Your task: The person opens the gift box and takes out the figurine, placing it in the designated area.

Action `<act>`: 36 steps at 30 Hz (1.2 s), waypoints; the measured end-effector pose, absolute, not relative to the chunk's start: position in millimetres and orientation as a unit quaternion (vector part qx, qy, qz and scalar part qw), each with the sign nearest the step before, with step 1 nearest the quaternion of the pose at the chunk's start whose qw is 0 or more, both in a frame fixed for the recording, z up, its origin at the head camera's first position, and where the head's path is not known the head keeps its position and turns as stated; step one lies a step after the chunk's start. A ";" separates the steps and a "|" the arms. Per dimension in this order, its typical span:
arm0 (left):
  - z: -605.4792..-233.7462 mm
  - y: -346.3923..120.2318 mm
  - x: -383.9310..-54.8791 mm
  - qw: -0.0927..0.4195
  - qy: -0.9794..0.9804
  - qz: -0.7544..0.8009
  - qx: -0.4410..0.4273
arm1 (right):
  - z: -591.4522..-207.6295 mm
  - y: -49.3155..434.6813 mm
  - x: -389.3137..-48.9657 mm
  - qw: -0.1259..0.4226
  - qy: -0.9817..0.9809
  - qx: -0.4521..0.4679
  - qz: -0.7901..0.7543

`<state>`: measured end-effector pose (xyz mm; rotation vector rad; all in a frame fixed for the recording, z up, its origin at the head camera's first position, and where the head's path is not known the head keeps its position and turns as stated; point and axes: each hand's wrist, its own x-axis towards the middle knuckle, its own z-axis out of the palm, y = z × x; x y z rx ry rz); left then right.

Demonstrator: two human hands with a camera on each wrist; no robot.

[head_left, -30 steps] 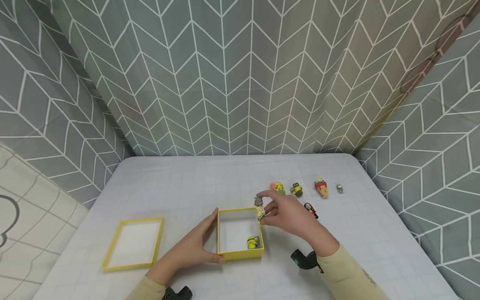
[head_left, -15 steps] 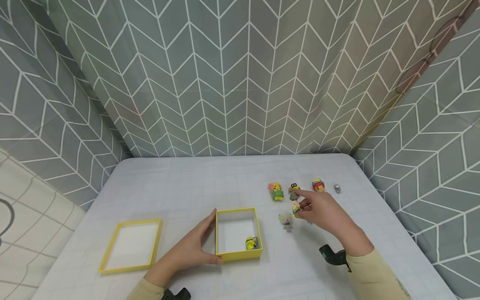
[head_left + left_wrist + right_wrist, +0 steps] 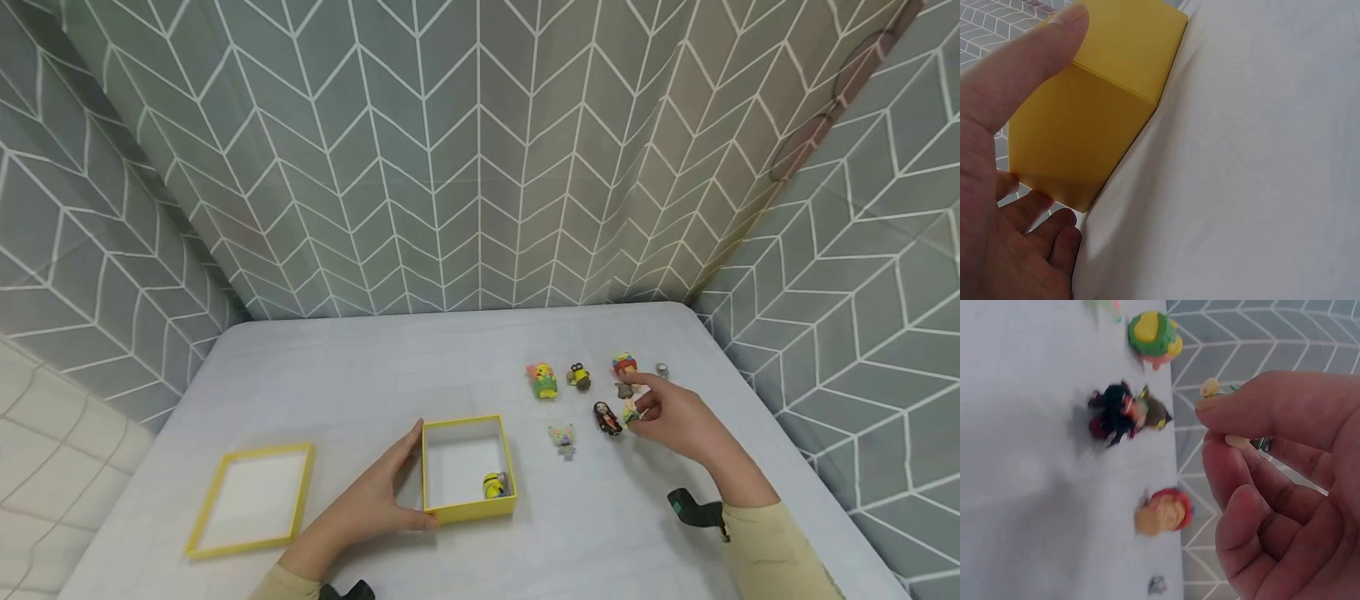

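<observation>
In the head view my left hand [image 3: 367, 500] grips a yellow open-topped box [image 3: 474, 510] at its left side, thumb on the near wall. The left wrist view shows the fingers reaching along another yellow wall [image 3: 1072, 137]. Inside the box lies a yellow minion figurine [image 3: 493, 485], near the right corner. My right hand [image 3: 675, 421] pinches a small grey-topped figurine [image 3: 625, 389] with green near its base, just above the table. A black-haired figurine [image 3: 607, 419] lies close to the left of those fingertips. In the right wrist view, the thumb and fingers hide most of the held figurine.
Nearby lie a green-and-yellow figurine [image 3: 543, 381], a minion with a brown lower part [image 3: 578, 377], a red-topped figurine [image 3: 624, 363], a tiny grey one [image 3: 662, 369] and a pale grey one [image 3: 562, 440]. A yellow-rimmed lid [image 3: 303, 493] lies left. Patterned curtains surround the table [image 3: 360, 367].
My right hand has carried the grey-topped figurine from the box's right edge rightward, past the pale grey and black-haired figurines. My left hand keeps its grip on the box. The head view has shifted slightly.
</observation>
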<state>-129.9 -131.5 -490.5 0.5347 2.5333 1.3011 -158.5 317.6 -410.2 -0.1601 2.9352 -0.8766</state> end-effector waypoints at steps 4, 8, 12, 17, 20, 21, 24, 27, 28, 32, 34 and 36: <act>-490.4 -131.6 -129.5 0.121 0.868 0.445 0.182 | -413.4 327.1 -159.6 0.047 0.951 -0.036 -0.302; -491.0 -131.2 -129.9 0.118 0.869 0.443 0.184 | -417.2 337.0 -160.0 0.059 0.949 -0.017 -0.310; -492.3 -131.3 -130.4 0.121 0.868 0.445 0.183 | -422.5 347.5 -161.4 0.062 0.950 -0.014 -0.305; -492.6 -131.3 -130.7 0.125 0.866 0.448 0.184 | -429.0 356.8 -162.8 0.064 0.956 -0.024 -0.286; -492.2 -131.3 -130.4 0.123 0.867 0.447 0.186 | -432.0 360.2 -163.5 0.074 0.956 -0.023 -0.282; -492.1 -131.3 -130.3 0.122 0.867 0.447 0.186 | -432.9 360.9 -163.6 0.078 0.957 -0.024 -0.280; -491.9 -131.9 -129.9 0.120 0.867 0.446 0.187 | -435.6 363.6 -165.4 0.087 0.956 -0.027 -0.280; -492.7 -132.7 -129.8 0.119 0.867 0.447 0.186 | -437.8 366.3 -167.7 0.088 0.954 -0.039 -0.282; -492.9 -132.9 -129.7 0.119 0.867 0.447 0.185 | -438.6 367.0 -168.5 0.089 0.954 -0.042 -0.284; -492.6 -133.5 -129.4 0.116 0.867 0.448 0.187 | -441.7 368.5 -171.7 0.100 0.950 -0.041 -0.293; -491.8 -133.3 -129.2 0.114 0.867 0.447 0.189 | -443.4 369.2 -173.0 0.112 0.948 -0.035 -0.297; -491.0 -133.0 -129.1 0.114 0.867 0.446 0.191 | -444.6 370.2 -173.7 0.123 0.944 -0.031 -0.303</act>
